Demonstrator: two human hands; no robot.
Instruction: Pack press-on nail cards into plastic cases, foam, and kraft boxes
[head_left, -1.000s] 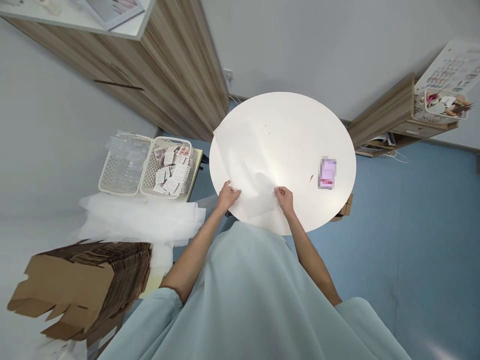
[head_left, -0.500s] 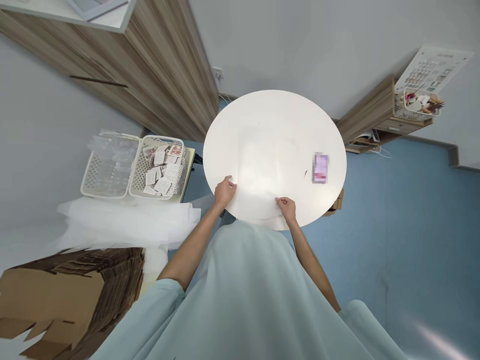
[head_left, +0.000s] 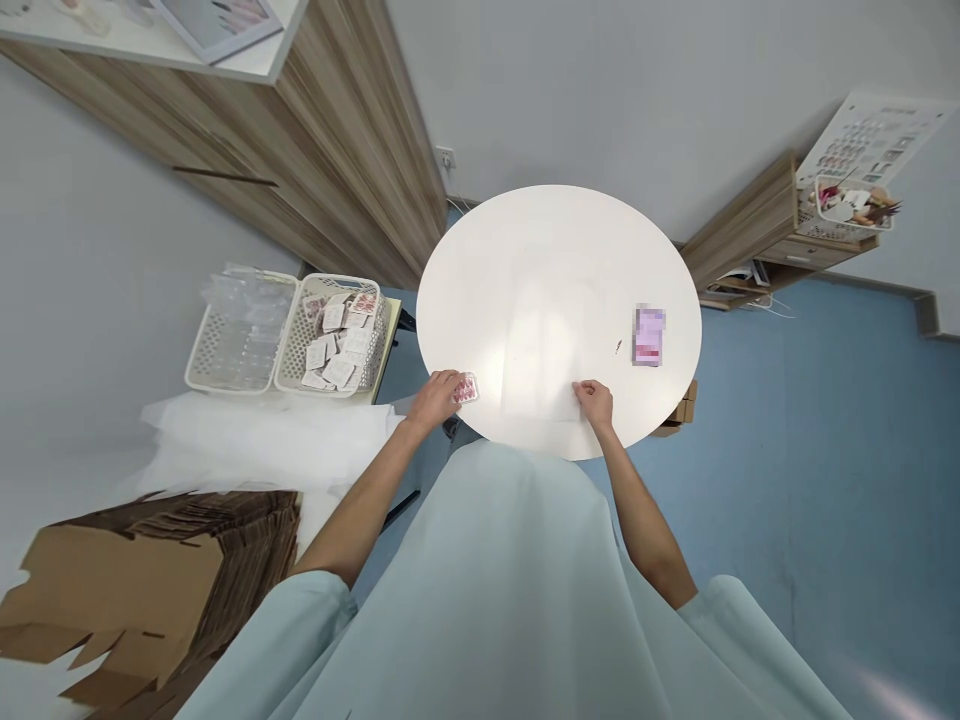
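Note:
At the near left edge of the round white table (head_left: pixel 480 270), my left hand (head_left: pixel 435 398) is closed around one side of a small clear pack (head_left: pixel 468 388). Rows of pinkish-red pieces, like false nails, show through it. A thin, see-through plastic sheet (head_left: pixel 541 385) lies flat on the tabletop between my hands, its outline faint. My right hand (head_left: pixel 595 402) pinches the sheet's near right side between thumb and forefinger. Farther right on the table is a pinkish-purple, blurred rectangular thing (head_left: pixel 649 336), with a small dark mark beside it.
Left of the table, one white basket (head_left: pixel 334 375) holds several small packs, another clear plastic (head_left: pixel 244 330). White wrapping material (head_left: pixel 255 435) and stacked flat cardboard boxes (head_left: pixel 142 590) lie nearer. A wooden cabinet (head_left: pixel 337 120) stands behind left, a low shelf unit (head_left: pixel 757 210) at right.
My left hand has moved left off the sheet and now has the small clear pack in it. My right hand still pinches the sheet. The view has shifted slightly.

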